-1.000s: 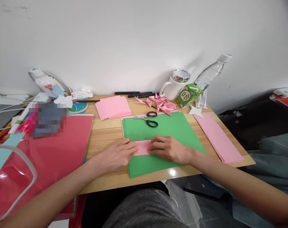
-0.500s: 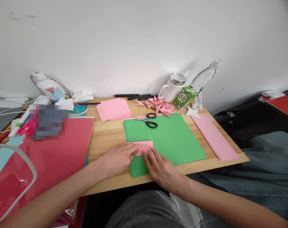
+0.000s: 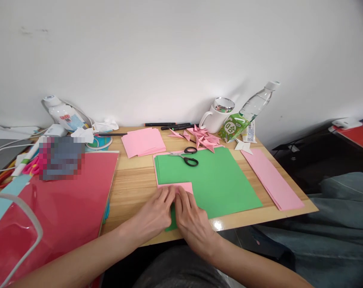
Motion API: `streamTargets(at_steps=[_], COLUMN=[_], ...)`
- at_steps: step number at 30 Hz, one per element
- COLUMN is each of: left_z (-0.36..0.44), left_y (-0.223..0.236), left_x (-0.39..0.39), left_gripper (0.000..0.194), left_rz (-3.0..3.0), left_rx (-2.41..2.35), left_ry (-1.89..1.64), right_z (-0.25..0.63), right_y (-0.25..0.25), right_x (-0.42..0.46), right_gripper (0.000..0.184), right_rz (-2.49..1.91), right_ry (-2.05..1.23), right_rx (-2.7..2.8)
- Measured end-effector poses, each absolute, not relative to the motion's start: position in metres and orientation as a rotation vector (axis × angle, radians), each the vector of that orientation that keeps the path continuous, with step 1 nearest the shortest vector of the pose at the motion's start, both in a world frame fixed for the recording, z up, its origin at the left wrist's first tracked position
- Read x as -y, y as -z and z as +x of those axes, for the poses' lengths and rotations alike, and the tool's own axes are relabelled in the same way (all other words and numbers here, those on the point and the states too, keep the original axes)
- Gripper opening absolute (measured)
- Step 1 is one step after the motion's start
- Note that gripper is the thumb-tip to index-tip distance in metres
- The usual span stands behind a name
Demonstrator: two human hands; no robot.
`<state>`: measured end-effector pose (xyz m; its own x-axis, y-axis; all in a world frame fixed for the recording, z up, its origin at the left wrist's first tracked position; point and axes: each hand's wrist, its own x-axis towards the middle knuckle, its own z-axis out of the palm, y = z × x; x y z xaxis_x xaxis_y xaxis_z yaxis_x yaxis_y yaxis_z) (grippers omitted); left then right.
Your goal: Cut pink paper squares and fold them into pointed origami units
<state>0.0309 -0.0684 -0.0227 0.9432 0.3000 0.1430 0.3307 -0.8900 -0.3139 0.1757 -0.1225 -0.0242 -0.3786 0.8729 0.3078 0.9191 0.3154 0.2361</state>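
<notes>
A small pink paper (image 3: 181,186) lies on the near left corner of a stack of green sheets (image 3: 217,180). My left hand (image 3: 154,214) and my right hand (image 3: 191,219) meet side by side over its near edge, fingers stretched forward and pressing flat on the paper. Most of the pink paper is hidden under my fingers. Black-handled scissors (image 3: 188,156) rest at the far edge of the green stack.
On the wooden table (image 3: 133,176) are a pile of pink squares (image 3: 143,142), folded pink pieces (image 3: 203,137), pink strips (image 3: 271,179), a white mug (image 3: 216,115), a water bottle (image 3: 256,103), a green pack (image 3: 232,127) and black pens (image 3: 169,125). A red folder (image 3: 64,204) lies left.
My right hand has slid from the right side of the pink paper to its near edge, closing up against my left hand. The view has shifted slightly.
</notes>
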Motion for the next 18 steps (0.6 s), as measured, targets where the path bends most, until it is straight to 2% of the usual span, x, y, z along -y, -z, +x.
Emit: streamTargets(at_steps=[7,13,18], left_z=[0.027,0.028,0.023], left_y=[0.023,0.021,0.023], left_x=[0.063,0.058,0.055], left_gripper=[0.038,0.031,0.030], left_rz=[-2.777,-2.889,-2.947], left_rx=[0.479,0.567,0.562], left_ry=[0.148,0.150,0.165], right_z=[0.170,0.167,0.186], right_y=[0.022,0.025,0.026], right_x=[0.112,0.108,0.108], right_gripper=[0.048,0.033,0.028], right_rz=[-1.716,-1.877,-1.855], right_ry=[0.467,0.421,0.559], right_rx=[2.343,2.394,2.447])
